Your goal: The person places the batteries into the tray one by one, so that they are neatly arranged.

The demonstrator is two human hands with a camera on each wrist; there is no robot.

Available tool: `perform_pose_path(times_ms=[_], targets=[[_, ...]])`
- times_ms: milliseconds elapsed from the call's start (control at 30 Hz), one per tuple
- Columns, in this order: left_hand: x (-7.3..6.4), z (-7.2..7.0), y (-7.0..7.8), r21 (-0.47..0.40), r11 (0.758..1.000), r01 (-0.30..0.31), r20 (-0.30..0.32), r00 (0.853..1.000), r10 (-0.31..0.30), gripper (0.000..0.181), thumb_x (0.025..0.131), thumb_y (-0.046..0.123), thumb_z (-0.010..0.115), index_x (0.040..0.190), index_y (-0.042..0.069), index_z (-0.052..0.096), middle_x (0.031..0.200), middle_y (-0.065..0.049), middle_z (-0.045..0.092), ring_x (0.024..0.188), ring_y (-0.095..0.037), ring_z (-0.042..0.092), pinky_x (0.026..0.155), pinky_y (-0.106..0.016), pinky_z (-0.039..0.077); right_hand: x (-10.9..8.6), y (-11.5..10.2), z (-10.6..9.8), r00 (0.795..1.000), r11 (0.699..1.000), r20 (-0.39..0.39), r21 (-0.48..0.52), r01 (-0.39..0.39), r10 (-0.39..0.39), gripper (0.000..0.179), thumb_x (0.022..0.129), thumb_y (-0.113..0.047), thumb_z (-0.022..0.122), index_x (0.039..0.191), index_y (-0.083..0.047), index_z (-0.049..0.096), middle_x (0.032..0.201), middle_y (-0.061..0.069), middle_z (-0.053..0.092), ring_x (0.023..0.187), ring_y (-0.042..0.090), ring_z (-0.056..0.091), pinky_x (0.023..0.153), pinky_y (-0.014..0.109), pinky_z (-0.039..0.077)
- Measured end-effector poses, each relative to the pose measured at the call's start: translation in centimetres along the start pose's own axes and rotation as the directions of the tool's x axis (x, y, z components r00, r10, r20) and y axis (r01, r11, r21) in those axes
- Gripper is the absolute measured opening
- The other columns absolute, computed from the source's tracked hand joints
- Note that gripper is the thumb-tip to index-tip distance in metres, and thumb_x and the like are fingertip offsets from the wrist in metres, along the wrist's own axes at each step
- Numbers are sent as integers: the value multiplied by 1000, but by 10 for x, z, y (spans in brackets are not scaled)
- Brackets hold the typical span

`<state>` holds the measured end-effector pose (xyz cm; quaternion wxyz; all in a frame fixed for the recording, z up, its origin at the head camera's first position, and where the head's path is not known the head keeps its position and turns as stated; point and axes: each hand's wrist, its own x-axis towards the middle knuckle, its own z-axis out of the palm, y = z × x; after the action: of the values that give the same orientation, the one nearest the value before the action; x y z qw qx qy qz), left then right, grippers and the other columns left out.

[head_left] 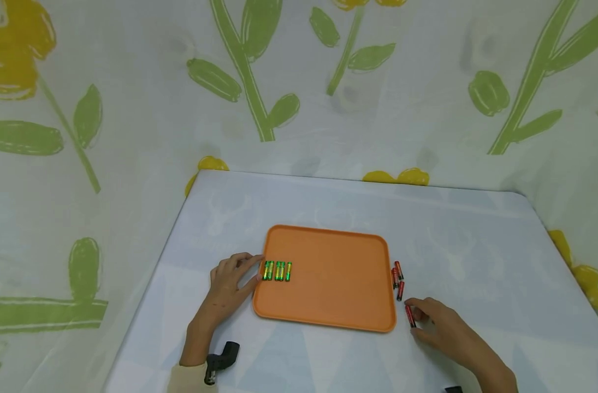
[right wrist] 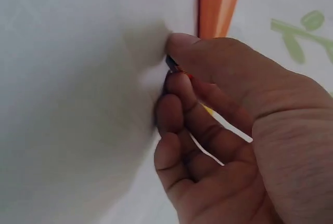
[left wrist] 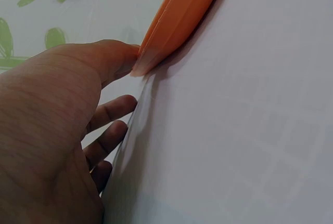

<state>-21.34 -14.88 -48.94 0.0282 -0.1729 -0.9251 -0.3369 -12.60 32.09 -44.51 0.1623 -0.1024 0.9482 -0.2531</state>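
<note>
An orange tray (head_left: 328, 289) lies on the table, with several green-and-gold batteries (head_left: 277, 271) standing side by side in a row along its left part. My left hand (head_left: 228, 289) is at the tray's left edge, thumb and forefinger spread and touching the rim near the row. In the left wrist view the thumb (left wrist: 117, 60) meets the tray's side (left wrist: 177, 21) while the other fingers are apart from it. Beside the tray's lower right corner, my right hand (head_left: 443, 330) pinches a red battery (head_left: 410, 316) between thumb and fingers. Its dark end (right wrist: 171, 64) shows in the right wrist view.
Three more red batteries, one of them the lowest (head_left: 401, 291), lie close together just outside the tray's right edge. The pale table (head_left: 299, 202) meets a flower-print cloth (head_left: 146, 109) at its back and left side.
</note>
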Motion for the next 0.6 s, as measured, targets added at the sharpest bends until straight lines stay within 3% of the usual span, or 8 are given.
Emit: perform_pose_path(times_ms=[233, 433, 600], targets=[[1, -1, 1, -14, 1000, -24, -13, 1000, 24, 45, 98, 30, 67, 142, 25, 59, 132, -5, 52, 115, -28, 44, 97, -56, 23, 1, -5, 10, 994, 1000, -110, -2, 18, -18, 44, 80, -24, 86, 119, -14, 66, 86, -15, 50, 82, 1, 47, 73, 25, 49], [1, -2, 3, -9, 1000, -20, -27, 999, 20, 44, 97, 29, 68, 141, 24, 60, 132, -5, 52, 114, -28, 44, 97, -55, 23, 10, -24, 9, 949, 987, -272, -50, 153, -161, 45, 77, -15, 88, 117, -10, 68, 84, -17, 49, 80, 1, 47, 70, 25, 49], [0, -2, 1, -13, 1000, -8, -17, 1000, 8, 44, 98, 30, 67, 141, 25, 59, 133, -4, 51, 117, -28, 43, 97, -54, 24, 20, -37, 7, 940, 982, -283, -42, 184, -188, 43, 80, -17, 86, 119, -12, 68, 87, -15, 50, 83, 5, 49, 73, 28, 50]])
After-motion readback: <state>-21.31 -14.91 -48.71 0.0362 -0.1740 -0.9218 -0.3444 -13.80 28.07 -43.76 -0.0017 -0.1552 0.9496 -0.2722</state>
